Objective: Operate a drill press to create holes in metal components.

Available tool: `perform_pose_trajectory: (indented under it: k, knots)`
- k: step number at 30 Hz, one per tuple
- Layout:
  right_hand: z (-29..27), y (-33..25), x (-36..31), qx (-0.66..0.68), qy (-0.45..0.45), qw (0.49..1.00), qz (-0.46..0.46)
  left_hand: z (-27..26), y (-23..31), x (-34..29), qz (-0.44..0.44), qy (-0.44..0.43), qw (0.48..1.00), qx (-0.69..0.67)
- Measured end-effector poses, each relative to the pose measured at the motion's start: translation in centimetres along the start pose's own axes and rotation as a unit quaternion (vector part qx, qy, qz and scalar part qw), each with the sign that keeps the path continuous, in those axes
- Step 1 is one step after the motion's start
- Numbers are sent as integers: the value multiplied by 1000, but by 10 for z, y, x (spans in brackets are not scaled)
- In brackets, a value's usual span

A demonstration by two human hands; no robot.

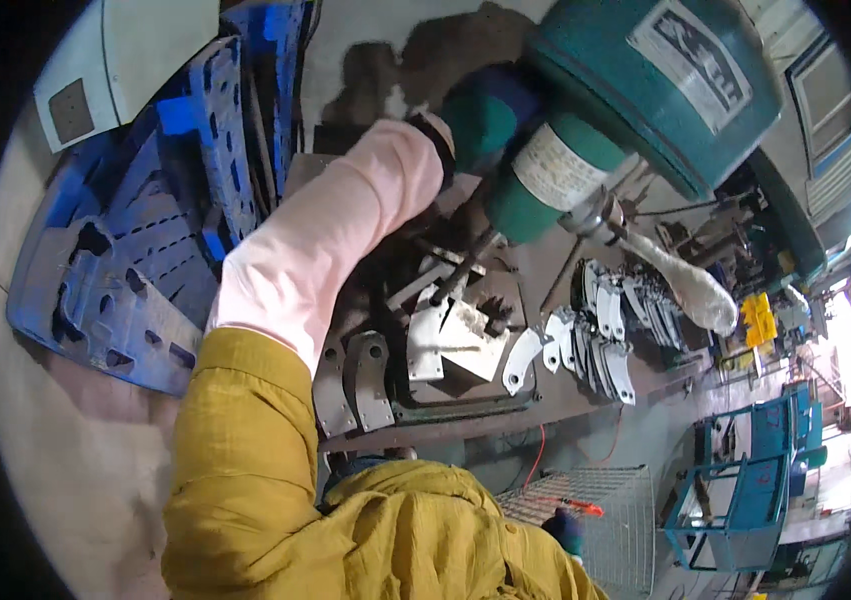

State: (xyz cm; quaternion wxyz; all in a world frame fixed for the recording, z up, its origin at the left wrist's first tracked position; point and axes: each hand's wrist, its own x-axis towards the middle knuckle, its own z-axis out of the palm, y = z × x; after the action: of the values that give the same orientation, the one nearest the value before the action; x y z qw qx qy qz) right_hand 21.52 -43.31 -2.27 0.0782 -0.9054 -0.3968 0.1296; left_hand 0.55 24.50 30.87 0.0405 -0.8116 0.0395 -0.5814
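Observation:
My left arm, in a mustard sleeve with a pink cuff, reaches up to the green drill press (645, 90). At its end my left hand (485, 115), apparently in a dark blue and green glove, is beside the machine's head; its fingers do not show clearly. Below, a long drill bit (467, 265) points down at a pale metal plate (425, 345) on a block-like fixture (475, 350). A cloth-wrapped lever (685, 280) slants to the right. Low down, a dark blue and green shape, seemingly my right hand (565, 530) gloved, shows partly past my jacket, its fingers indistinct.
Flat metal plates with holes (370, 385) lie left of the fixture. Several curved metal plates (605, 350) are bunched on its right. Blue metal panels (135, 230) lean at the left. A wire mesh basket (605, 515) and teal carts (735, 480) stand lower right.

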Motion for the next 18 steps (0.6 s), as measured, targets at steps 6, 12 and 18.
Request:
perform_pose_trajectory:
  k: [6, 12, 18]
  knots:
    - [-40, -10, 117, 147, 21, 984, -102, 45, -16, 0, -414, 18, 798, -438]
    - [-162, -180, 196, 642, -41, 765, 27, -2, 27, -62, -438, 100, 823, -348]
    - [-275, -290, 205, 748, -418, 457, -239, -28, 145, -197, -611, -3, 762, -216]
